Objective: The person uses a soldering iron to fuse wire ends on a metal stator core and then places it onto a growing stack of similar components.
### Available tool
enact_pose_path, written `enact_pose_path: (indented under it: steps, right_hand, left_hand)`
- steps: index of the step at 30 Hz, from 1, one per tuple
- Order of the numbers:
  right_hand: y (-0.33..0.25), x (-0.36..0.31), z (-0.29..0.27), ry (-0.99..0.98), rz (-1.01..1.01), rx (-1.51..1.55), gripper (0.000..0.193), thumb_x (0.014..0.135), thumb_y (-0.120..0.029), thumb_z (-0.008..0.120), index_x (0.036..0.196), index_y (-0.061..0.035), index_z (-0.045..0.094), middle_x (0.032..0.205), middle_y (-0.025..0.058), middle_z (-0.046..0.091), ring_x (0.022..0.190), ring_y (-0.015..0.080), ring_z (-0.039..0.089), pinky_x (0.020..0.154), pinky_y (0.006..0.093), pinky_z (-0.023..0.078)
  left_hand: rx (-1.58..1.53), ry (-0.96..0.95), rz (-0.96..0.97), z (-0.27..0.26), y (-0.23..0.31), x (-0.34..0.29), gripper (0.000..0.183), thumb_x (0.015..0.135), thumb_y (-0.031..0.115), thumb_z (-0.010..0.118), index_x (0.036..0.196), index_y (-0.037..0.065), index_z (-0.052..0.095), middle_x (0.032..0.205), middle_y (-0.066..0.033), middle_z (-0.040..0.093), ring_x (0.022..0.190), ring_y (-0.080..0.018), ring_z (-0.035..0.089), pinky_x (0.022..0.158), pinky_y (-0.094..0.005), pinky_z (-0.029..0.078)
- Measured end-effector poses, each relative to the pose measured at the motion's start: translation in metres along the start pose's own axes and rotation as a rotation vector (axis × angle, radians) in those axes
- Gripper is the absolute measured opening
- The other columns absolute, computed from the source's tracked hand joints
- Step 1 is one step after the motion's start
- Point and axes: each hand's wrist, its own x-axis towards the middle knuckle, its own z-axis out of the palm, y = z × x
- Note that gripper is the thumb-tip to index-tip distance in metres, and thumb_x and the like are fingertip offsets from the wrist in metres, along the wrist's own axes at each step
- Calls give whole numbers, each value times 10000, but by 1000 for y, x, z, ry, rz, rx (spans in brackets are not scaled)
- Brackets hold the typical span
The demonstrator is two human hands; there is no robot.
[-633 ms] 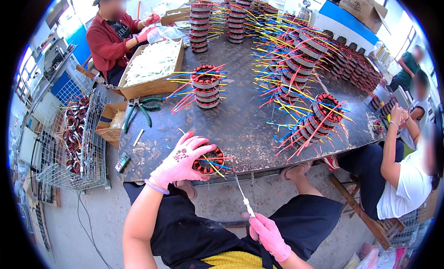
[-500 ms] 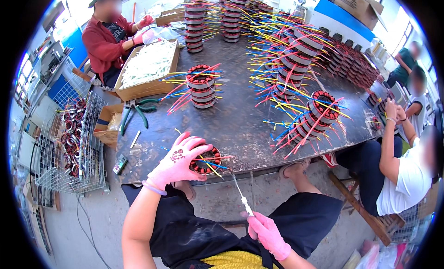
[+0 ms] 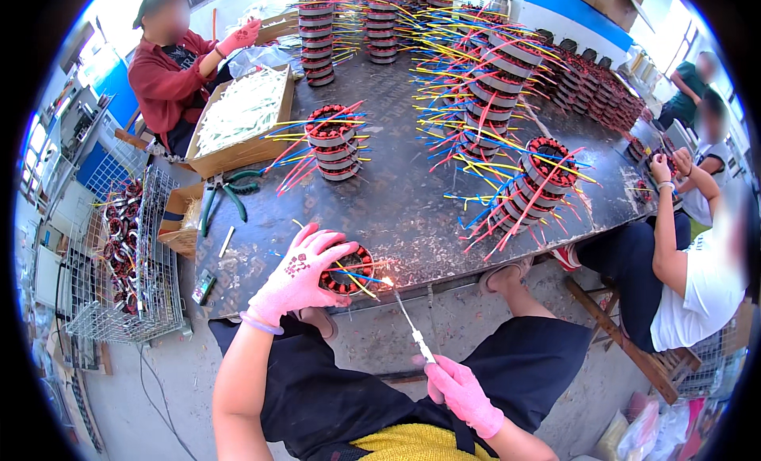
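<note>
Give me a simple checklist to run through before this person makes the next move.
1. Wound ring gripped by the left hand: ok.
2. White-handled tool held in the right hand: ok.
3. Small bright glow apart from both gloves: ok.
4. Blue wire touching the glow: cannot tell; its end is right there.
5. Green-handled pliers laid down on the table: ok.
</note>
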Motion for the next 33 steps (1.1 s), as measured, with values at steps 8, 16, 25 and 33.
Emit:
enact_pose_path:
  steps: [8, 16, 25, 33]
  right_hand:
    - [-7, -3, 2, 19, 37, -24, 340, 1027, -237, 497, 1279, -20, 567, 696, -55, 434, 603, 49, 406, 553, 216, 327]
    - [0, -1, -2, 0, -22, -66, 355, 1024, -254, 499, 1277, -16, 572, 715, -47, 452, 604, 57, 425, 552, 227, 351]
    - [2, 0, -1, 11, -7, -58, 372, 1030, -271, 471, 1275, -10, 573, 702, -48, 453, 606, 51, 430, 555, 228, 361]
    - [5, 2, -2, 1, -20, -50, 369, 1032, -264, 476, 1278, -6, 572, 701, -49, 460, 602, 47, 425, 550, 224, 357]
  left_hand:
    - [17, -9, -10, 1, -2, -2, 878, 577, 403, 869, 1348, 140, 539, 1336, -132, 511, 1313, -346, 425, 1185, -513, 215]
    - [16, -2, 3, 1, -1, -1, 890, 564, 397, 868, 1349, 138, 540, 1335, -132, 512, 1309, -343, 430, 1181, -517, 221]
    - [14, 5, 12, 2, 0, 0, 853, 569, 345, 869, 1327, 122, 548, 1333, -128, 517, 1304, -343, 440, 1179, -514, 229]
    - [16, -12, -5, 0, 2, 1, 864, 567, 328, 869, 1333, 103, 540, 1343, -122, 515, 1311, -342, 436, 1184, -505, 223]
